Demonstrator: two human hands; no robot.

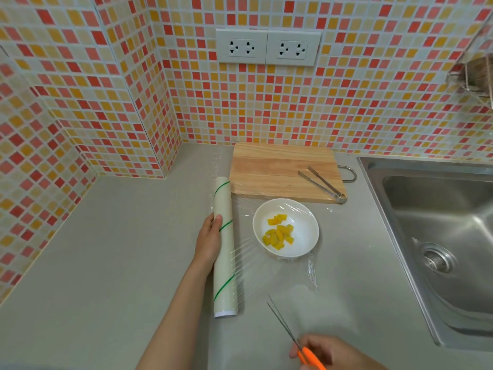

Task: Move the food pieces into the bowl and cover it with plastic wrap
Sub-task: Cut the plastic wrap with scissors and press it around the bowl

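Note:
A white bowl point(301, 241) sits on the grey counter and holds several yellow food pieces point(278, 233). A clear sheet of plastic wrap point(310, 271) stretches from the roll over the bowl and onto the counter to its right. The plastic wrap roll point(224, 252), white with green stripes, lies left of the bowl. My left hand point(209, 240) rests on the roll's left side, pressing it down. My right hand point(322, 352), at the bottom edge, grips orange-handled scissors point(286, 329) whose slightly parted blades point up-left toward the near end of the sheet.
A wooden cutting board point(272, 172) lies behind the bowl with metal tongs point(322, 185) on its right part. A steel sink point(442, 236) takes up the right side. Tiled walls with two sockets point(268, 46) close the back and left.

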